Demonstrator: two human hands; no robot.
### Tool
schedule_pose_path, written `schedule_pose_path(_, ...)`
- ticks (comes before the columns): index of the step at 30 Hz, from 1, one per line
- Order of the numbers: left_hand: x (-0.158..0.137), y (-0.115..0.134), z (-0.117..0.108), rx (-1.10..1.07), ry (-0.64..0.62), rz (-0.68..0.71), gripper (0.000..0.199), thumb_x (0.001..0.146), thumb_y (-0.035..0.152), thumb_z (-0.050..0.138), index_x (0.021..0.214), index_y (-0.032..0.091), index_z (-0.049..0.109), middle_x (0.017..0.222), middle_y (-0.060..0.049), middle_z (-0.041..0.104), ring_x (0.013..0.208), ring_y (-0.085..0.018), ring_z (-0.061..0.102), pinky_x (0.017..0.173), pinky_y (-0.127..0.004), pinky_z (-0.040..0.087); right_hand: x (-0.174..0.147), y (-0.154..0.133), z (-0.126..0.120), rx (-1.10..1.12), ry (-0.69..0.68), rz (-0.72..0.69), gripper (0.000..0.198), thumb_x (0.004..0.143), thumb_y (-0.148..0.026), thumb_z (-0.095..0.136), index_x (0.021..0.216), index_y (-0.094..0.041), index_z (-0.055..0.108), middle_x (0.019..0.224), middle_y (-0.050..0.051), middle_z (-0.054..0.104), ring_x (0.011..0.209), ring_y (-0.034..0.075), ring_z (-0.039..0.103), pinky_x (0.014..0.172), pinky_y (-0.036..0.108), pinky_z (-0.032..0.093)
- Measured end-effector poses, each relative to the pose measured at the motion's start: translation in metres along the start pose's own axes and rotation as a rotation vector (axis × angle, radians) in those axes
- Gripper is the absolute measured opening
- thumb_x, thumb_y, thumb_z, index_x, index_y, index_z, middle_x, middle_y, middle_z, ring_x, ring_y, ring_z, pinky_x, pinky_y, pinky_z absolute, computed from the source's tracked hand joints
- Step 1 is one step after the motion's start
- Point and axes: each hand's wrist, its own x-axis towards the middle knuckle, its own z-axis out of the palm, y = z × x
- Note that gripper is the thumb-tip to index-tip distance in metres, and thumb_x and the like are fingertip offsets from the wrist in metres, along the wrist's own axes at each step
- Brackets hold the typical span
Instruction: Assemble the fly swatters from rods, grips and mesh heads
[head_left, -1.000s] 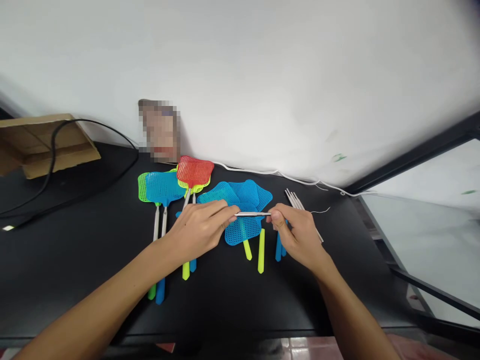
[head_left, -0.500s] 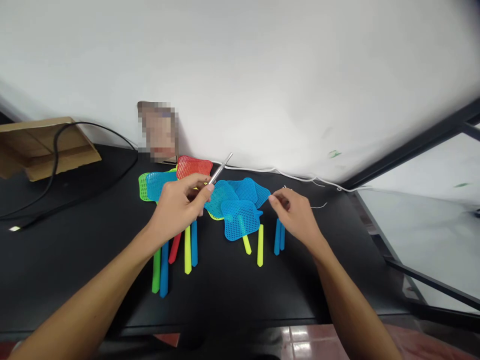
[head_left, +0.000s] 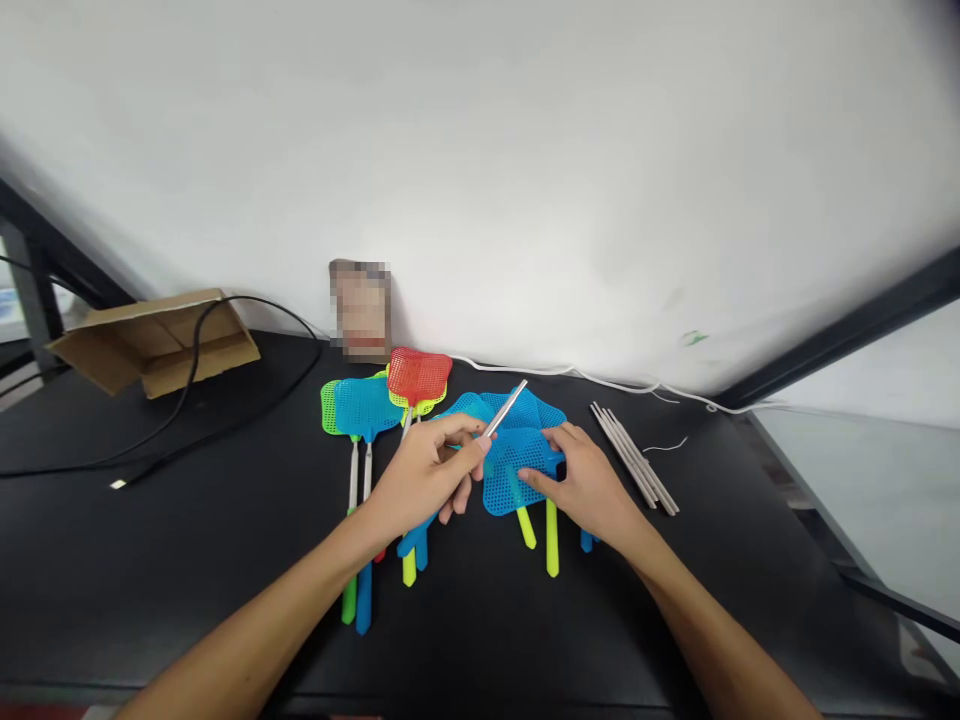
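Note:
My left hand (head_left: 439, 470) is closed around a thin metal rod (head_left: 506, 408), which slants up to the right; a blue handle (head_left: 415, 538) shows below the hand in line with it. My right hand (head_left: 589, 475) has its thumb and fingers on a blue mesh fly swatter head (head_left: 506, 490), at its right end. More blue swatter heads (head_left: 536, 408) overlap behind that one. Yellow handles (head_left: 553, 540) lie below the heads, and a blue handle (head_left: 586, 540) is partly hidden by my right hand.
Fly swatters with blue (head_left: 367, 402), green and red heads (head_left: 418, 375) lie on the left. Several metal rods (head_left: 637, 460) lie at right. A cardboard box (head_left: 199, 350), a black cable (head_left: 196, 360) and a white cable (head_left: 525, 368) are along the wall on the black table (head_left: 465, 640).
My right hand has moved left from beside the heads onto the front blue head, uncovering the metal rods. The left hand keeps the rod, now nearer the right hand. The view has shifted.

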Motion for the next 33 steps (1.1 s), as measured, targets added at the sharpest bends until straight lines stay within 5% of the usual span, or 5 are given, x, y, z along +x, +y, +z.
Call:
schedule_pose_path(4, -0.001, 0.004, 0.0, -0.045, 0.0, -0.015, 0.025, 0.097, 0.042, 0.061, 0.099, 0.016, 0.064, 0.071, 0.003, 0.059, 0.036, -0.005, 0.051, 0.029, -0.016, 0.041, 0.003, 0.005, -0.018, 0.342, -0.044, 0.042, 0.035, 0.096, -0.046, 0.062, 0.073, -0.02, 0.065, 0.072, -0.001, 0.047, 0.064, 0.015, 0.047, 0.059, 0.03, 0.04)
schedule_pose_path(8, -0.002, 0.004, 0.0, -0.066, -0.031, -0.011, 0.025, 0.099, 0.041, 0.059, 0.096, 0.017, 0.064, 0.072, 0.002, 0.06, 0.037, -0.005, 0.052, 0.029, -0.016, 0.041, 0.007, 0.016, -0.04, 0.753, 0.028, 0.192, 0.032, 0.094, -0.048, 0.066, 0.079, -0.02, 0.058, 0.065, -0.005, 0.043, 0.058, 0.012, 0.041, 0.056, 0.028, 0.04)
schedule_pose_path(14, -0.003, -0.001, 0.005, -0.036, -0.085, -0.072, 0.028, 0.098, 0.045, 0.06, 0.096, 0.017, 0.064, 0.072, 0.003, 0.058, 0.037, -0.005, 0.052, 0.03, -0.017, 0.042, 0.009, 0.015, -0.048, 1.096, 0.119, 0.269, 0.024, 0.093, -0.039, 0.068, 0.083, -0.021, 0.056, 0.071, 0.0, 0.055, 0.065, 0.016, 0.055, 0.062, 0.032, 0.048)
schedule_pose_path(21, -0.004, -0.005, 0.007, 0.013, -0.156, -0.084, 0.029, 0.098, 0.046, 0.06, 0.1, 0.018, 0.063, 0.072, 0.004, 0.059, 0.037, -0.005, 0.052, 0.033, -0.016, 0.041, 0.003, -0.005, -0.039, 1.18, 0.123, 0.223, 0.013, 0.09, -0.031, 0.07, 0.086, -0.02, 0.063, 0.084, 0.005, 0.069, 0.079, 0.02, 0.065, 0.072, 0.037, 0.054)
schedule_pose_path(33, -0.004, -0.005, 0.006, 0.082, -0.165, -0.118, 0.026, 0.096, 0.044, 0.063, 0.104, 0.019, 0.065, 0.069, 0.005, 0.059, 0.04, -0.006, 0.052, 0.036, -0.016, 0.042, 0.0, -0.011, -0.04, 1.368, 0.13, 0.183, 0.011, 0.097, -0.026, 0.065, 0.088, -0.019, 0.068, 0.084, 0.006, 0.067, 0.078, 0.019, 0.062, 0.067, 0.033, 0.05)
